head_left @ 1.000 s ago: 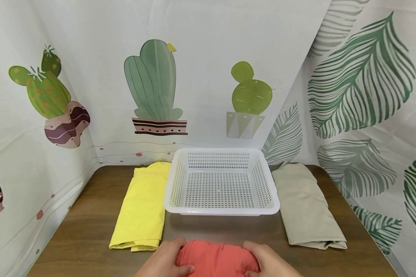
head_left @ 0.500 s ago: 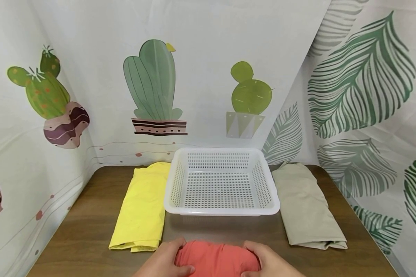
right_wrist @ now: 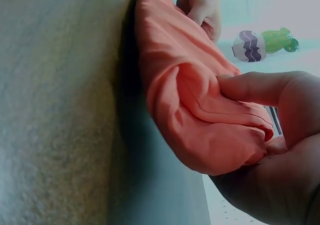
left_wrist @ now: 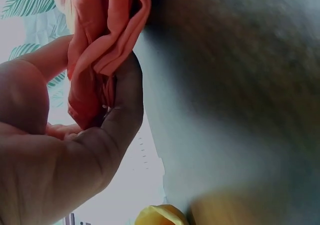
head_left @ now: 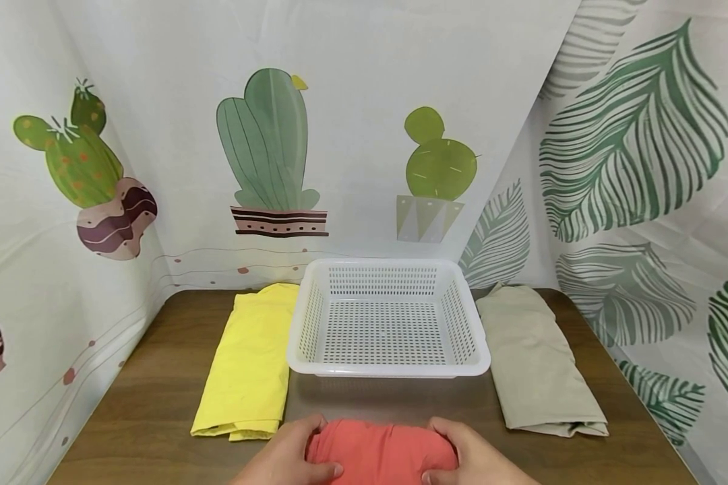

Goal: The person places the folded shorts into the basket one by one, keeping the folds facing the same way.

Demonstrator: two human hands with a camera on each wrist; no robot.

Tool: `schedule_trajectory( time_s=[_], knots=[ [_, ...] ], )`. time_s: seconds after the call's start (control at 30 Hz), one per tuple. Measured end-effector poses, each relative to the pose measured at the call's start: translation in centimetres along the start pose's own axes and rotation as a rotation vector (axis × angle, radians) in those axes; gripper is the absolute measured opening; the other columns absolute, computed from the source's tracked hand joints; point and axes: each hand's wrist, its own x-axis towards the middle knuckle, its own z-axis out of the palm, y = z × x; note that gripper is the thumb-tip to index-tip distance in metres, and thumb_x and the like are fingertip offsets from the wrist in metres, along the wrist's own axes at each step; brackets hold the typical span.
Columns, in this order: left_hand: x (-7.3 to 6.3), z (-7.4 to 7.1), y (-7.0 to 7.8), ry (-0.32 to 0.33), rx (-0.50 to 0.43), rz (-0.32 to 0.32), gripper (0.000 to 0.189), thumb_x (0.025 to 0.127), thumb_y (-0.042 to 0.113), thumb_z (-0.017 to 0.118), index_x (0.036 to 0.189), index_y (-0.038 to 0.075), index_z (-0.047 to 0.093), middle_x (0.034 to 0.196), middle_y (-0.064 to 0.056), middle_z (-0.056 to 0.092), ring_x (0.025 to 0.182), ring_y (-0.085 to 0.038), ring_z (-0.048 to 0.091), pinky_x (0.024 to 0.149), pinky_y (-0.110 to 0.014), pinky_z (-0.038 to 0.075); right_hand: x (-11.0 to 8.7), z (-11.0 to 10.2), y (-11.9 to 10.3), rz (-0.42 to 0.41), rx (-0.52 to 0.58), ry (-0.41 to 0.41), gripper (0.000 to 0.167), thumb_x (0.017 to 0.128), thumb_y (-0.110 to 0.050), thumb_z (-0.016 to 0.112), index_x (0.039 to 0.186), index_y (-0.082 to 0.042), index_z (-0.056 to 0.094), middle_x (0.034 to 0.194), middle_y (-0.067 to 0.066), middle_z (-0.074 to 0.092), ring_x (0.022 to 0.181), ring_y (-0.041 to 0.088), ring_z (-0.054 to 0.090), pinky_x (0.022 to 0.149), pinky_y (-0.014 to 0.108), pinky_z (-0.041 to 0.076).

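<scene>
A bundle of folded red cloth (head_left: 382, 451) lies at the front middle of the table, cut off by the lower frame edge. My left hand (head_left: 294, 455) grips its left end, thumb on the near side and fingers round the far side. On the opposite end, my right hand (head_left: 470, 455) grips it the same way. In the left wrist view, the left hand (left_wrist: 75, 145) curls its fingers round the layered folds of the red cloth (left_wrist: 105, 45). The right wrist view has the right thumb pressing into the red cloth (right_wrist: 195, 100), with the fingers beneath.
A white perforated plastic basket (head_left: 388, 370) stands beyond the red cloth at the back middle. Folded yellow cloth (head_left: 249, 364) lies along its left side, folded grey-beige cloth (head_left: 536, 364) along its right. The wooden table (head_left: 139, 391) meets a patterned curtain (head_left: 364, 135) behind.
My right hand has shifted slightly to the right along the red cloth, and its thumb now shows more on the near side. The basket and other cloths have not moved.
</scene>
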Motion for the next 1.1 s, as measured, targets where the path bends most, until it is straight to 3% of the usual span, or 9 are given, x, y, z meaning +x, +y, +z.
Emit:
schedule_trajectory(
  time_s=[0.17, 0.37, 0.47, 0.63, 0.73, 0.8, 0.93, 1.1],
  knots=[
    [-0.28, -0.05, 0.24, 0.011, -0.028, 0.017, 0.032, 0.086, 0.029, 0.088, 0.106, 0.018, 0.066, 0.094, 0.005, 0.067, 0.087, -0.016, 0.061, 0.075, -0.035, 0.05, -0.16, -0.07, -0.52, 0.038, 0.042, -0.005, 0.028, 0.088, -0.007, 0.079, 0.11, -0.018, 0.065, 0.09, -0.009, 0.066, 0.086, 0.004, 0.064, 0.076, 0.024, 0.053],
    [-0.8, 0.13, 0.38, 0.057, -0.008, 0.102, 0.033, 0.085, 0.035, 0.088, 0.104, 0.02, 0.066, 0.093, 0.009, 0.067, 0.088, -0.008, 0.061, 0.076, -0.028, 0.05, -0.18, -0.2, -0.56, 0.011, 0.038, -0.004, 0.028, 0.088, -0.004, 0.078, 0.108, -0.018, 0.064, 0.089, -0.011, 0.064, 0.086, 0.003, 0.063, 0.076, 0.023, 0.054],
    [-0.9, 0.11, 0.39, 0.064, -0.027, 0.089, 0.039, 0.085, 0.035, 0.089, 0.106, 0.017, 0.062, 0.094, 0.005, 0.066, 0.09, -0.011, 0.06, 0.078, -0.028, 0.049, -0.11, -0.27, -0.56, 0.012, 0.062, -0.017, 0.026, 0.088, -0.004, 0.077, 0.107, -0.017, 0.064, 0.088, -0.011, 0.063, 0.084, 0.003, 0.063, 0.075, 0.023, 0.054],
    [-0.98, -0.08, 0.3, 0.064, -0.103, 0.053, 0.057, 0.085, 0.03, 0.09, 0.124, 0.009, 0.054, 0.114, -0.006, 0.066, 0.107, -0.023, 0.062, 0.087, -0.038, 0.053, -0.07, -0.34, -0.67, -0.008, 0.07, -0.023, 0.027, 0.088, -0.004, 0.077, 0.108, -0.017, 0.064, 0.089, -0.01, 0.064, 0.085, 0.003, 0.063, 0.076, 0.023, 0.054],
    [-0.89, -0.16, 0.27, 0.037, -0.138, 0.059, 0.066, 0.086, 0.027, 0.089, 0.14, 0.008, 0.055, 0.123, -0.007, 0.068, 0.114, -0.025, 0.064, 0.091, -0.041, 0.054, -0.05, -0.36, -0.59, -0.043, 0.07, -0.025, 0.027, 0.088, -0.003, 0.077, 0.108, -0.017, 0.063, 0.089, -0.011, 0.063, 0.085, 0.002, 0.063, 0.076, 0.022, 0.054],
    [-0.73, -0.18, 0.28, 0.003, -0.156, 0.068, 0.063, 0.087, 0.025, 0.088, 0.142, 0.01, 0.06, 0.119, -0.003, 0.071, 0.109, -0.023, 0.065, 0.088, -0.038, 0.054, 0.0, -0.36, -0.46, -0.077, 0.068, -0.029, 0.027, 0.088, -0.003, 0.077, 0.106, -0.016, 0.063, 0.089, -0.012, 0.061, 0.085, 0.0, 0.061, 0.075, 0.021, 0.054],
    [-0.42, -0.17, 0.33, -0.042, -0.175, 0.075, 0.046, 0.088, 0.022, 0.086, 0.13, 0.017, 0.07, 0.107, 0.003, 0.073, 0.096, -0.016, 0.067, 0.081, -0.031, 0.054, 0.11, -0.33, -0.15, -0.134, 0.08, -0.046, 0.026, 0.088, -0.002, 0.077, 0.104, -0.015, 0.061, 0.087, -0.013, 0.059, 0.083, -0.002, 0.06, 0.073, 0.019, 0.053],
    [-0.35, -0.17, 0.23, -0.039, -0.169, 0.049, 0.04, 0.088, 0.022, 0.087, 0.124, 0.018, 0.07, 0.106, 0.003, 0.073, 0.097, -0.017, 0.066, 0.081, -0.035, 0.054, 0.11, -0.36, -0.1, -0.134, 0.093, -0.052, 0.025, 0.089, -0.003, 0.078, 0.103, -0.014, 0.061, 0.086, -0.011, 0.059, 0.083, -0.003, 0.059, 0.072, 0.018, 0.052]
  ],
)
